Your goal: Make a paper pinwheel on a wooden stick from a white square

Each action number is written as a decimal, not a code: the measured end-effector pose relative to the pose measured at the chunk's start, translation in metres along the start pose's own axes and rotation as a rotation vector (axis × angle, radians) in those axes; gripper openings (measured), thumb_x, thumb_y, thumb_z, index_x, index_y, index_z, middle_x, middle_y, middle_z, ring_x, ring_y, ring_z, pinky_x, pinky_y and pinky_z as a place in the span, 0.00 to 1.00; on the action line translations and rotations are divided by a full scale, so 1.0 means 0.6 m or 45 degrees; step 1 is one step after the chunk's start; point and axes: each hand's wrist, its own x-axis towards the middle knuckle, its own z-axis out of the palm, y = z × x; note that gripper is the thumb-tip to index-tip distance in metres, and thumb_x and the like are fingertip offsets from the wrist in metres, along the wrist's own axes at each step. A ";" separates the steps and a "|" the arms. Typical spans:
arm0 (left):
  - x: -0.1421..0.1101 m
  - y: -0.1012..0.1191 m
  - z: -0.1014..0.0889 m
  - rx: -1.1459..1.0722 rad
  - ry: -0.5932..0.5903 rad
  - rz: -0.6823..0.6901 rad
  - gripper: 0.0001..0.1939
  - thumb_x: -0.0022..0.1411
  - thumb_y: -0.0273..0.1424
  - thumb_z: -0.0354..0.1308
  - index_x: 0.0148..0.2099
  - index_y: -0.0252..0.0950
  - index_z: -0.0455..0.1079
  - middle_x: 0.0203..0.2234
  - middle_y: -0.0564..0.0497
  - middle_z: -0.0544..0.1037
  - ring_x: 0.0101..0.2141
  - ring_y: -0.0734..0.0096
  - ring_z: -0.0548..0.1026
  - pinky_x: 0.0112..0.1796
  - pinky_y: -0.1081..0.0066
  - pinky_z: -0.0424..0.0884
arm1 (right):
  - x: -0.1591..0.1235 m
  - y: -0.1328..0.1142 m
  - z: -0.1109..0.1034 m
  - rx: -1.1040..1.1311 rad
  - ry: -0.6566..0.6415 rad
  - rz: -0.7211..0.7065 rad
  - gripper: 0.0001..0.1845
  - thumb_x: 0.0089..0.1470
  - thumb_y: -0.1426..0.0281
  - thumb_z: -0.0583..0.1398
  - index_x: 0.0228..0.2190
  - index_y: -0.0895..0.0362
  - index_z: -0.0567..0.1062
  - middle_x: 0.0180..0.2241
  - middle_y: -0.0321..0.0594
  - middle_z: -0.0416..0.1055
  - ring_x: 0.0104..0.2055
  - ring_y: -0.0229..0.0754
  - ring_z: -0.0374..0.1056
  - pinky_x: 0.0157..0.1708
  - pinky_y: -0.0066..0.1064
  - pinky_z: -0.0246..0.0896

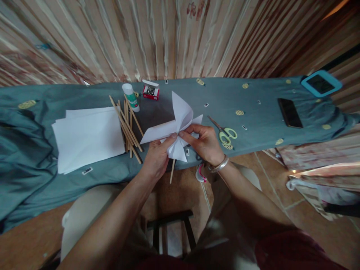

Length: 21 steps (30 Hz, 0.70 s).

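Note:
I hold a white paper pinwheel (180, 120) over the near edge of a table covered in blue-grey cloth (253, 97). My left hand (157, 155) grips it from below, fingers closed around the paper's centre and a thin wooden stick (172, 171) that hangs down beneath. My right hand (205, 142), with a silver bangle on the wrist, pinches the pinwheel's centre from the right, fingertips meeting those of the left hand.
On the cloth lie a stack of white paper sheets (88, 137), several wooden sticks (128, 125), a glue stick (131, 96), a red box of pins (151, 91), green-handled scissors (225, 131), a dark phone (289, 112) and a blue-framed tablet (320, 83). A dark stool (171, 221) stands below.

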 end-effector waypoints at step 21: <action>0.004 -0.006 -0.008 0.030 0.081 -0.061 0.17 0.39 0.34 0.74 0.31 0.31 0.78 0.27 0.48 0.82 0.29 0.68 0.78 0.36 0.70 0.72 | -0.002 0.002 0.010 -0.083 0.023 -0.033 0.12 0.53 0.65 0.62 0.22 0.57 0.74 0.22 0.34 0.71 0.25 0.35 0.64 0.29 0.27 0.58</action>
